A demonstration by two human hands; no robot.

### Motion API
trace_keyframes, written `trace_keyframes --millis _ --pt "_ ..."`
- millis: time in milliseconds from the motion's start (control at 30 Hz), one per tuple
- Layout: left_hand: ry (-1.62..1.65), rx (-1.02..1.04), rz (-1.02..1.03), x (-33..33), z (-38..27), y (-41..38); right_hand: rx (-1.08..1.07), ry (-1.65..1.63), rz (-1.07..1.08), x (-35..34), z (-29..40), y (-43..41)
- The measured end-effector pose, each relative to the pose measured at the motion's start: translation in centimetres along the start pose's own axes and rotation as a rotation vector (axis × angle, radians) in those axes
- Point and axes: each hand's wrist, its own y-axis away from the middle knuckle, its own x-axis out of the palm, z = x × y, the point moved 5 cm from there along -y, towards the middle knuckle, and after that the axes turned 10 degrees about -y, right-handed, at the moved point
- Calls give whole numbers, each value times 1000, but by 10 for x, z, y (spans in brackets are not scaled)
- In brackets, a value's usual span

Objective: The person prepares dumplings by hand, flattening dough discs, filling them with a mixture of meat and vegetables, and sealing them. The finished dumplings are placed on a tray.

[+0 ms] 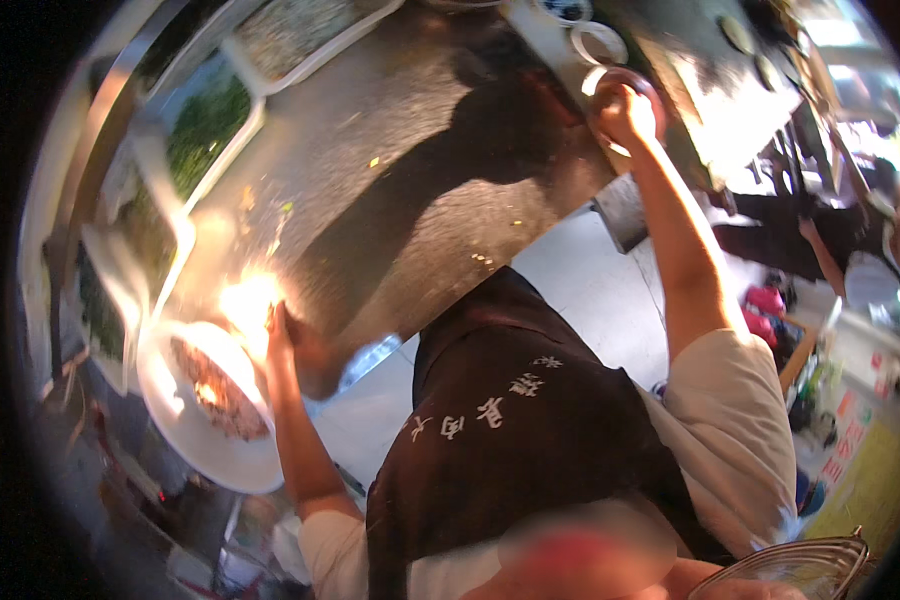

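Observation:
My left hand [280,337] is at the near left edge of a metal worktop [390,135], beside a large white bowl [187,442]. Strong glare hides its fingers, so what it may hold does not show. Inside the bowl is a mass of what looks like minced meat [225,397]. At the far right of the worktop, my right hand [634,116] is bunched over a reddish-brown round container or lid [649,90]. Whether the fingers grip its rim or something inside it cannot be made out.
Beyond the bowl, white-rimmed trays hold chopped greens [210,127] and a pale, grainy food [292,34]. Small white round tubs [600,43] stand past my right hand. Green and yellow scraps [373,162] dot the worktop. Another person [817,232] is at the right.

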Motion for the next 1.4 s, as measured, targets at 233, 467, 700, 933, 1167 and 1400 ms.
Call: trace_keyframes --millis 233,467,700,933,1167,1400 --pt "397 -1 -18 32 -8 -27 -595 -336 -123 11 146 52" --pt "924 -58 70 62 -22 -55 -115 -517 -65 83 260 85" --pt "703 67 24 55 -28 -60 -1191 -666 150 96 423 353" --pt "431 -67 326 4 -11 56 67 13 293 97 99 90" --pt "-82 389 -146 -227 -46 55 -814 -228 -302 120 204 152" --pt "862 -486 -805 -418 256 -17 -672 -791 66 36 444 265"
